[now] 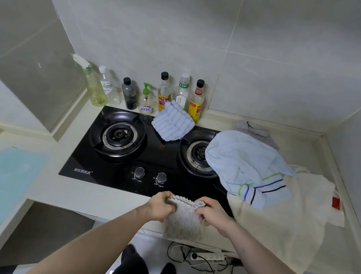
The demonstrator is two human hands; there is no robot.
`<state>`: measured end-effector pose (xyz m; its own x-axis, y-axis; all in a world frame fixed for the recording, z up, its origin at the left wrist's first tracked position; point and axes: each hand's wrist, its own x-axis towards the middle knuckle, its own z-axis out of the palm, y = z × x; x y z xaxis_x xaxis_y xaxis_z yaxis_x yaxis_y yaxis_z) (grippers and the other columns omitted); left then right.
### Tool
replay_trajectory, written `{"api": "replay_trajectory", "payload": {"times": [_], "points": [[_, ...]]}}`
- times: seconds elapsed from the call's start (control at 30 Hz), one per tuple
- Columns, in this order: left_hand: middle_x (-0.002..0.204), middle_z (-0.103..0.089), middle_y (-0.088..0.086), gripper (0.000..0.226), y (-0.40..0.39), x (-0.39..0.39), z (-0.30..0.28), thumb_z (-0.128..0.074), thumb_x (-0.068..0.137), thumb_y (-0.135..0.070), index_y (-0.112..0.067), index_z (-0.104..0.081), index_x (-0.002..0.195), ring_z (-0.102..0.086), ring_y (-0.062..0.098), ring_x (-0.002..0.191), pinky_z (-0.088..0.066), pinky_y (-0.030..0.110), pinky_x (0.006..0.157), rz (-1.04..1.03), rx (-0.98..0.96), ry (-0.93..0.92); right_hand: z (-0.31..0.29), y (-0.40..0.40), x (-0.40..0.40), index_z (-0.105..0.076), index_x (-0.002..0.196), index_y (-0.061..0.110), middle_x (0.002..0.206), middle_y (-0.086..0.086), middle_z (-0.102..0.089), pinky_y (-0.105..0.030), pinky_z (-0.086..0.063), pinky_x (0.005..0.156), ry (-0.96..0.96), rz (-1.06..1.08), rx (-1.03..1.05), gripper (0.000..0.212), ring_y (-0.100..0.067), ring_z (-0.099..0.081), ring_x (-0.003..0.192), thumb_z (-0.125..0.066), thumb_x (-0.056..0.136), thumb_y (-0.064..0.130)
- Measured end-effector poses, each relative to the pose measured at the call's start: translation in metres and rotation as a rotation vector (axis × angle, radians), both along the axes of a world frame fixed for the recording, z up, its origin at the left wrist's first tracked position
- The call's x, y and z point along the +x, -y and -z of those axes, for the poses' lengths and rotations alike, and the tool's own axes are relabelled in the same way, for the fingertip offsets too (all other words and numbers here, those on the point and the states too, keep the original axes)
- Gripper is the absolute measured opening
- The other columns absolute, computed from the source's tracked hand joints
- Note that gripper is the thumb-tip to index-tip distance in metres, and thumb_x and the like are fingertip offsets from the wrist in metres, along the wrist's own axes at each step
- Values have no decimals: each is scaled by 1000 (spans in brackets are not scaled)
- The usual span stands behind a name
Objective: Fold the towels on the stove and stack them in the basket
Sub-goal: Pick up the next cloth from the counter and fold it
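Holding the grey towel (183, 218) by its top corners, left hand (159, 206) and right hand (212, 213) pinching, we let it hang flat for folding at 6 o'clock of the stove (143, 153).

White brand lettering, unreadable, on black stove (99, 165)

Grey shaggy towel (183, 220). White towel with pale blue stripes (173, 123) lying on a glossy black stove (112, 170). Light blue towel (244, 163) showing green, blue and navy bands. Cream cloth (280, 222) bearing a red tag. Turquoise mat (0, 187).
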<state>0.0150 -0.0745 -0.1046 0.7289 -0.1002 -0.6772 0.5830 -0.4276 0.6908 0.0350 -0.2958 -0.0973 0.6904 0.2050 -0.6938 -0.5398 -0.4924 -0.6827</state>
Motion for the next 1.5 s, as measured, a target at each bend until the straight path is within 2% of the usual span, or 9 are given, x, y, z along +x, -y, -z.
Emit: {"api": "replay_trajectory", "payload": {"times": [0.13,0.27,0.47,0.7,0.83,1.0,1.13,1.27,1.5], "points": [[67,-60,2,16,8,1,3,-55,90,2,-13,-59,91,-69,20,65,-55,30,60,-148,-60,23,1,5,-1,-67,106,18,83,-4,-68,-30,-49,60,26,110,44,22,-18,-74,73,-67,85,10],[73,-68,8,21,13,0,8,-52,88,2,-10,-64,101,-70,24,72,-63,42,81,-278,-153,7,3,8,-4,-68,110,18,90,-4,-72,-32,-59,66,12,182,125,26,-25,-78,84,-73,85,17],[81,-68,8,37,15,-5,7,-49,82,7,-11,-67,110,-59,20,73,-52,29,70,-321,-243,-16,15,13,-7,-71,114,15,105,-14,-73,-32,-62,72,76,208,150,30,-24,-77,85,-69,88,2],[111,-72,12,42,12,-10,14,-49,86,8,-17,-71,112,-65,16,90,-56,29,84,-213,-155,39,23,14,-13,-75,99,25,101,3,-75,-34,-62,85,188,194,67,29,-19,-74,94,-77,77,5],[116,-70,10,43,9,-15,14,-47,87,9,-15,-70,114,-66,16,94,-57,34,88,-154,-121,67,23,15,-22,-74,95,36,109,21,-71,-21,-56,77,303,83,-54,32,-9,-71,88,-68,81,7],[125,-61,4,44,6,-24,20,-48,85,8,-22,-68,110,-66,22,106,-57,36,89,-48,-40,125,30,18,-39,-73,91,33,121,23,-64,-8,-49,82,426,-5,-57,23,4,-62,109,-72,88,11],[120,-53,2,39,8,-35,24,-52,87,14,-19,-68,101,-61,6,96,-51,11,77,7,16,217,35,20,-49,-67,100,38,119,20,-65,-7,-47,89,490,-71,-56,32,7,-61,111,-70,87,10],[117,-54,-1,44,9,-46,32,-52,83,14,-24,-68,96,-60,7,97,-47,8,80,55,61,245,41,21,-55,-65,114,37,121,22,-59,-20,-54,93,477,-106,-33,38,4,-61,111,-68,87,11],[119,-50,-3,47,9,-55,39,-49,80,11,-29,-65,100,-57,11,105,-43,8,84,112,92,253,49,16,-61,-66,119,32,120,25,-52,-15,-48,91,492,-185,-133,29,5,-58,107,-62,92,20]]}}
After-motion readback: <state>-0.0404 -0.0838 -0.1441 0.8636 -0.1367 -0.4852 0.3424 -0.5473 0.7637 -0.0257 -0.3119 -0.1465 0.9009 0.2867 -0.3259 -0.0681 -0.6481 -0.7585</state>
